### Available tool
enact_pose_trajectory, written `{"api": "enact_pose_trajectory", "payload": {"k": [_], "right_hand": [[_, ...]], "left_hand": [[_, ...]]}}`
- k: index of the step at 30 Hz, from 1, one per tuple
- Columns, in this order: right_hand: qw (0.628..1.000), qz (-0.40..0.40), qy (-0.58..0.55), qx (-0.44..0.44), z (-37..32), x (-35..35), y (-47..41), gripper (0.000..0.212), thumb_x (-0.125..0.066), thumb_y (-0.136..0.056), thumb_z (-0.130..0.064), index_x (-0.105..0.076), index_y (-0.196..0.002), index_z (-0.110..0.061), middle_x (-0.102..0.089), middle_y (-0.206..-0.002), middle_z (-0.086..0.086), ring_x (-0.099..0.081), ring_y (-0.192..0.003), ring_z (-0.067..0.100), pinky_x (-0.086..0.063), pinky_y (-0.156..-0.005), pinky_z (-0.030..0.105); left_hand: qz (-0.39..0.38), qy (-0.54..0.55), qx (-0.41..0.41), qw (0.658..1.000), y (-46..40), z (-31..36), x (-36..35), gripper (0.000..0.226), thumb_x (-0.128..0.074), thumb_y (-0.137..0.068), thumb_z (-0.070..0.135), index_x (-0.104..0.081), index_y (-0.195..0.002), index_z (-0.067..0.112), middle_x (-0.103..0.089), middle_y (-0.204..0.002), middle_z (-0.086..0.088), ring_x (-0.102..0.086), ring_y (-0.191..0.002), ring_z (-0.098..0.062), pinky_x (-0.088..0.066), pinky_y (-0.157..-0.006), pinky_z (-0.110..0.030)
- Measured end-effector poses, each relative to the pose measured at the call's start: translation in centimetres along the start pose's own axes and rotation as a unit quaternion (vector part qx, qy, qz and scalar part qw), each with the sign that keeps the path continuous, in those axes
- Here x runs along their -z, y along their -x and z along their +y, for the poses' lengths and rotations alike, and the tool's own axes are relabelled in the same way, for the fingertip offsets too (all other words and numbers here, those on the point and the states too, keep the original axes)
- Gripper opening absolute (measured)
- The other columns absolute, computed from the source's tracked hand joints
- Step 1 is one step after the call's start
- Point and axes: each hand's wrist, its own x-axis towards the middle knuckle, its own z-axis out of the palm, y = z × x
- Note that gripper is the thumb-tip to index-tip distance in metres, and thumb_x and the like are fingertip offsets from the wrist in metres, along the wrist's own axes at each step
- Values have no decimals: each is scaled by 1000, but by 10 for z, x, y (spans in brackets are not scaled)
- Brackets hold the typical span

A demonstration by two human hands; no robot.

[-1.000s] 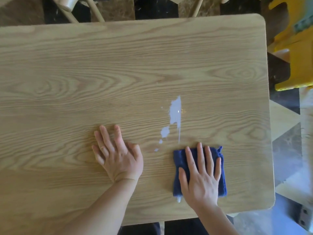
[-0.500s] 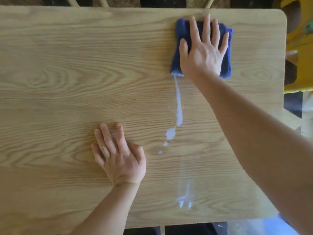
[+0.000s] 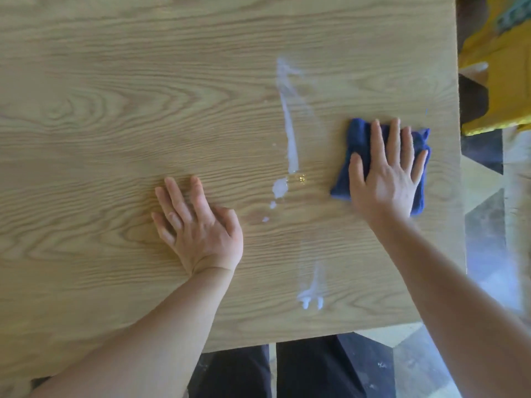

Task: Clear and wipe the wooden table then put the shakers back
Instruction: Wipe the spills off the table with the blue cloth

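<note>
The right hand (image 3: 386, 173), fingers spread, presses flat on the folded blue cloth (image 3: 356, 145), nearer than the flat, splayed left hand (image 3: 198, 225) to the long whitish streak of liquid (image 3: 290, 139) just to its left, running away from the person.

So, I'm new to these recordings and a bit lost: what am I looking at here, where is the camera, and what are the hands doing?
No machine here: a person wears a camera on the head, looking down at their own bare hands over a wooden table. The left hand lies flat on the wood, holding nothing. The right hand presses flat, fingers spread, on a folded blue cloth near the table's right edge. Between the hands runs a white smear with a few drops, and another small smear near the front edge. No shakers are in view.
</note>
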Motion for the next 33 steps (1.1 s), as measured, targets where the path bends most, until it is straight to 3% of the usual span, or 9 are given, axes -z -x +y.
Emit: {"api": "enact_pose_trajectory", "payload": {"k": [8,15,21,25,29,33], "right_hand": [[995,-61,12,-76,53,-24,205,66,-29,-97,-50,-15,-159,-30,-4,-169,2,1,-155,20,-5,-123,58],[997,-37,18,-67,-6,-46,227,68,-32,-98,-50,-19,-159,-24,-9,-168,11,-4,-156,29,-3,-123,60],[998,-13,28,51,-23,-45,174,65,-35,-98,-49,-20,-159,-32,-12,-168,7,-10,-155,28,-4,-123,59],[999,36,18,29,-26,-28,73,64,-35,-97,-49,-25,-157,-32,-17,-167,6,-14,-154,27,-6,-123,57],[999,30,-7,21,-36,-4,-50,66,-25,-96,-50,-20,-159,-30,-10,-169,6,-6,-155,27,0,-123,58],[998,51,-13,44,-54,7,-118,65,-23,-95,-50,-23,-157,-31,-15,-168,4,-9,-155,26,-1,-123,57]], "left_hand": [[11,12,-4,1000,-1,0,3,67,-41,-85,33,-37,-151,20,-21,-167,-16,-14,-156,-35,-12,-123,-58],[9,12,4,1000,-1,1,5,68,-42,-86,32,-38,-152,20,-19,-167,-15,-12,-157,-34,-9,-123,-57],[22,6,8,1000,-1,3,4,69,-38,-85,31,-38,-153,21,-20,-167,-14,-13,-157,-32,-10,-124,-55],[32,3,7,999,0,4,3,67,-39,-85,31,-39,-152,21,-21,-167,-13,-14,-157,-32,-11,-124,-55],[42,8,5,999,-1,4,1,67,-37,-84,32,-39,-151,21,-23,-166,-14,-15,-156,-33,-13,-123,-57],[42,10,5,999,0,1,-4,66,-39,-85,33,-35,-150,23,-22,-167,-13,-15,-156,-32,-12,-123,-57]]}}
